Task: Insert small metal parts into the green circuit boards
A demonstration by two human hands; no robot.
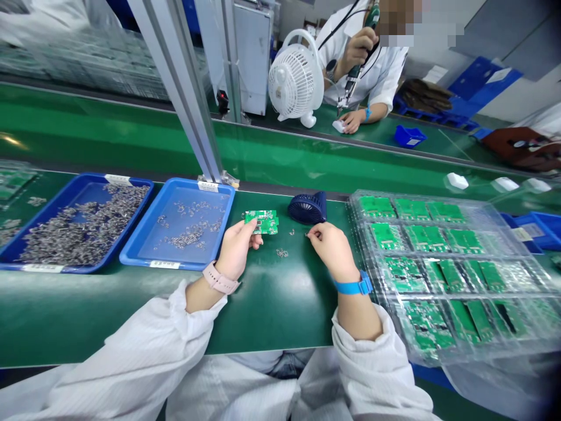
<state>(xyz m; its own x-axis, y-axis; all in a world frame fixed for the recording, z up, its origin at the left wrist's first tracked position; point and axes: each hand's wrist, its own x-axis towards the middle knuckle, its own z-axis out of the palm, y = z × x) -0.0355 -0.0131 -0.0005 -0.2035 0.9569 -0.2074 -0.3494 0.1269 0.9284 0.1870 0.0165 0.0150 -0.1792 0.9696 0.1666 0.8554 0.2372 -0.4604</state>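
Note:
My left hand (236, 247) grips a green circuit board (268, 222) by its left edge, thumb on top, a little above the green bench. On the right, my right hand (331, 245) has thumb and forefinger pinched together at a tiny metal part, too small to make out fully. Between the hands, a few small metal pieces (282, 253) lie loose on the bench. A dark blue small fan (307, 208) stands just behind my right hand. Left of my left hand is a shallow blue tray (131, 252) with scattered small metal parts (188, 235).
A second blue tray (9, 257) at far left holds many metal parts. On the right sits a clear plastic tray (394, 297) of circuit boards. A metal post (182, 88) rises behind. Across the line, a co-worker's hand (359, 48) holds a power screwdriver beside a white fan (294, 82).

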